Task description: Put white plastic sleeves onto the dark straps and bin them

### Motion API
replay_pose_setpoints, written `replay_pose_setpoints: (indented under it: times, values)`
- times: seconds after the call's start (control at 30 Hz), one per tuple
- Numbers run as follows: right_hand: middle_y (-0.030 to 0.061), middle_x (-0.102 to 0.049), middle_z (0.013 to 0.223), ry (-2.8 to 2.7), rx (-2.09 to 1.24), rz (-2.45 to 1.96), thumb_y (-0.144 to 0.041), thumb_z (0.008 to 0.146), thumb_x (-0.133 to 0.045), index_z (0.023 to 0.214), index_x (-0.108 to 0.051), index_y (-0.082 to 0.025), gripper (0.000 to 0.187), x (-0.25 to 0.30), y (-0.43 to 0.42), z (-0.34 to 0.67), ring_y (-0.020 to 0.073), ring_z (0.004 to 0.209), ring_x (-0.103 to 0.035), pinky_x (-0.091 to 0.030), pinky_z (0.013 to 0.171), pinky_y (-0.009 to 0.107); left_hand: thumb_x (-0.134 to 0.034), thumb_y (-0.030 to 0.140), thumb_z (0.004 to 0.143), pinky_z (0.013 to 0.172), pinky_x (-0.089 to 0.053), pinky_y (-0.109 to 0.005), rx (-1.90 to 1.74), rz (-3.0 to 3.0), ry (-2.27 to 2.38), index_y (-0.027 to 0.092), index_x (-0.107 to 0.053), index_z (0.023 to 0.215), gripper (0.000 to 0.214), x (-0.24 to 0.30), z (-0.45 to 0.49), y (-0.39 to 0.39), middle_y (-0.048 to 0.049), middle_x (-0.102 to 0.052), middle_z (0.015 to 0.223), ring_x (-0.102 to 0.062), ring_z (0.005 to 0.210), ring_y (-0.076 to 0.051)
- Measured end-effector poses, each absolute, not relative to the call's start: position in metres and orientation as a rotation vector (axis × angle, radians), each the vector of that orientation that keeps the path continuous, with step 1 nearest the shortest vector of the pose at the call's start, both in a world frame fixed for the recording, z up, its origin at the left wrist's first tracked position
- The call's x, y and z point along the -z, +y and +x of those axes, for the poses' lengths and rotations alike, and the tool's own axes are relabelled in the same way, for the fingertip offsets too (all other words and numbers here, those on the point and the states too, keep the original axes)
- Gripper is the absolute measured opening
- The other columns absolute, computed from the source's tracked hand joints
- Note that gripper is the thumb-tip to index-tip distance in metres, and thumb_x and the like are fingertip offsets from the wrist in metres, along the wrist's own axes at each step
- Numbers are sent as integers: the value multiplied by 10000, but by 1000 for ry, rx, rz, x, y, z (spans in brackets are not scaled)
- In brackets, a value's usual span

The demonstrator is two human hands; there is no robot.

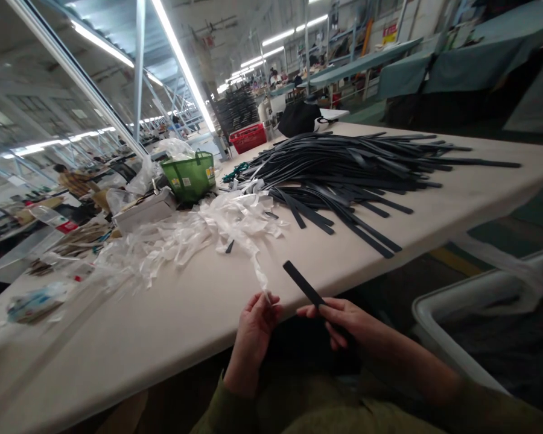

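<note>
Both hands are held just off the near edge of the tabletop (172,325), close to the person's body. The right hand (339,322) is closed around the lower end of a flat black strap (304,284); the strap rises from the fingers and tilts up and to the left, its free end above the tabletop's near edge. The left hand (253,331) has its fingertips pinched on the bottom end of a thin clear plastic strip (259,271), which runs up from the fingers toward a loose heap of clear plastic wrappers (194,232) spread across the middle of the tabletop. The two hands are near each other but not touching.

Beyond the wrappers, a large pile of black straps (344,166) lies fanned out over the far right part of the tabletop, several ends pointing toward the near edge. A single short dark piece (229,246) lies among the wrappers. To the left of the pile stands a green basket (190,176), with a white box (145,211) just beside it and a red basket (248,137) further back. A black bag (299,118) sits at the far end. At the right, below the tabletop, is the rim of a white bin (461,298). Another person (72,179) is at a bench far off on the left
</note>
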State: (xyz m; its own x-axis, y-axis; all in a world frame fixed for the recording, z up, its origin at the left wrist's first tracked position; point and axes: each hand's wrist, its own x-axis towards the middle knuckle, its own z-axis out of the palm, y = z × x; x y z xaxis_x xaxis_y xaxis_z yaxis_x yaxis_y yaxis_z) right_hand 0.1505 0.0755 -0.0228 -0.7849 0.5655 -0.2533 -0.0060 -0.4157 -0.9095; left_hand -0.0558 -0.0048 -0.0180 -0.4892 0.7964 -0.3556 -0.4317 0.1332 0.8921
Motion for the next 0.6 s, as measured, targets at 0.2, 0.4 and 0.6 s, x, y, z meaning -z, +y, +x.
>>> replay_pose_setpoints:
  times: [0.2,0.4,0.6]
  values:
    - [-47,-559,565,-1562,-2274,-628,-551,827,-633,990,-725,-147,445,12,92,96,55,410,-395,-445,473,195,-906,332,569,578,-526,-191,-1442,69,1106,166,-672,822,383,27,-20,-37,-17,-736,766,-689,633,-124]
    - [-56,-529,478,-1766,-1971,-761,-368,804,-650,829,-745,-121,266,5,86,86,57,357,-406,-324,371,176,-786,593,665,707,-547,-273,-1432,263,1186,119,-728,857,515,33,-26,-44,-94,-756,819,-703,756,-192]
    - [-31,-580,574,-1938,-1781,-808,-316,821,-609,831,-737,-130,226,-4,79,92,74,393,-468,-356,370,178,-834,434,671,732,-485,-246,-1246,625,1317,117,-776,839,364,31,-27,-40,-55,-745,759,-650,727,-165]
